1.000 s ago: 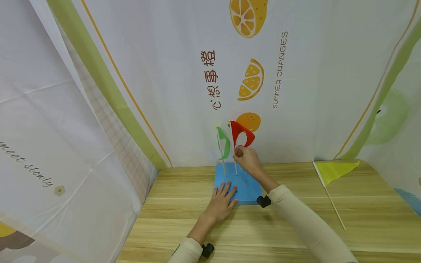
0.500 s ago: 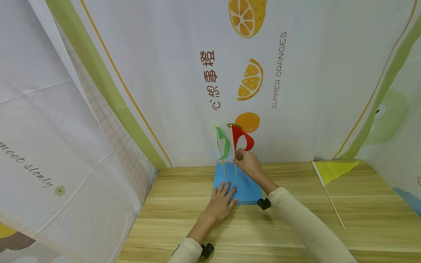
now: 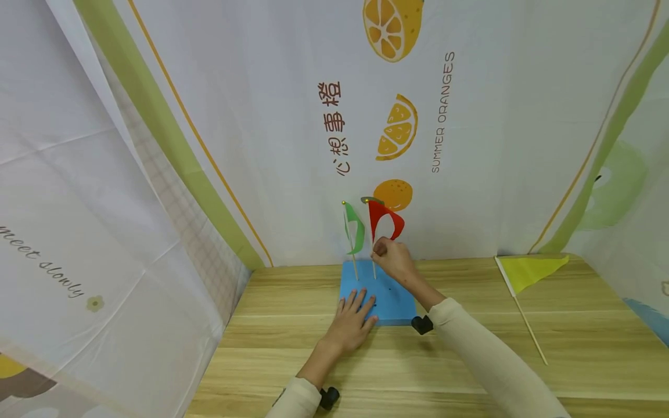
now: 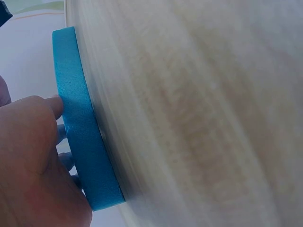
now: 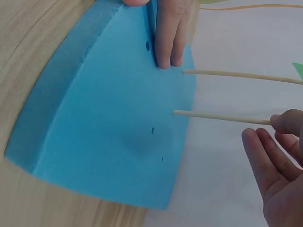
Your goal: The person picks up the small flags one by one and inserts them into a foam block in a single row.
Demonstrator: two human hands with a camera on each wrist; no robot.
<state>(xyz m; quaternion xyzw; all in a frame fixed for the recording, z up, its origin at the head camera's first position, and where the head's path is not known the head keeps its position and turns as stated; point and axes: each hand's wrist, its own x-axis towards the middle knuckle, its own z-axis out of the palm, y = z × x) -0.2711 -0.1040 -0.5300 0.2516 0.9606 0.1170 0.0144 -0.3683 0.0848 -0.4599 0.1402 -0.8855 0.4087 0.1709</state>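
Note:
A blue foam block [image 3: 394,305] with small dark holes lies on the table. My left hand [image 3: 349,325] rests on its near left part, fingers straight and spread; the left wrist view shows the hand at the foam block's edge [image 4: 80,113]. A red pennant flag [image 3: 377,217] stands upright in the block near its back. My right hand [image 3: 393,258] pinches its stick just below the cloth. In the right wrist view the flag's stick [image 5: 222,116] runs from the foam to my right hand [image 5: 279,161]. Left of it, a green pennant flag [image 3: 355,232] stands in the block.
A yellow pennant flag [image 3: 533,273] on a wooden stick lies at the right of the wooden table [image 3: 272,325]. A white printed curtain [image 3: 292,145] hangs right behind the table's back edge, and another curtain hangs along the left.
The red flag and my right hand have moved down slightly, mostly between the first two frames. My left hand has stayed on the block.

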